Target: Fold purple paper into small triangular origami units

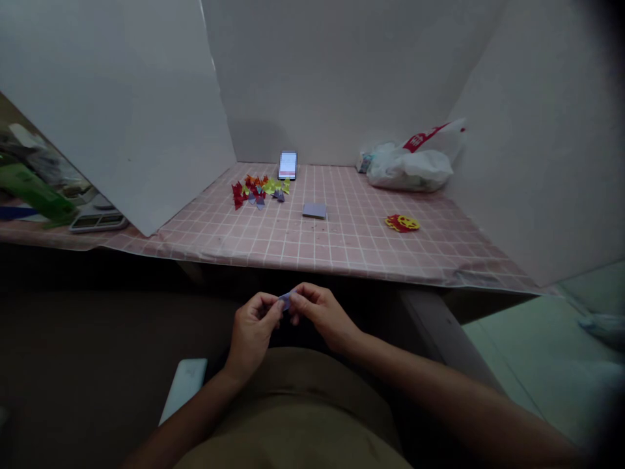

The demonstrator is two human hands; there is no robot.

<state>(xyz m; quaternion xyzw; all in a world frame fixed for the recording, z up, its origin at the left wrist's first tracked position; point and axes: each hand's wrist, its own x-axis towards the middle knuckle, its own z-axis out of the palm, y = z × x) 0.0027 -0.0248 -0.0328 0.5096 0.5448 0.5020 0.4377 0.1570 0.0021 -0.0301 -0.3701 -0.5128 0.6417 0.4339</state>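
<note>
Between my two hands, in front of the table edge and above my lap, is a small piece of pale purple paper (286, 299). My left hand (254, 329) pinches its left side between thumb and fingers. On its right side, my right hand (322, 312) pinches it the same way. The fingers cover much of the paper, so its folds are hard to make out. Farther off on the table lies a stack of purple paper squares (314, 210). Left of that stack is a pile of small folded paper pieces (261, 189) in red, orange, yellow and purple.
A lit phone (288, 165) stands near the back panel. Yellow and red cut-out shapes (403, 223) lie right on the pink checked tablecloth (351, 244). Behind them sits a white plastic bag (410, 169). White panels enclose the table. A white object (184, 387) lies beside my left forearm.
</note>
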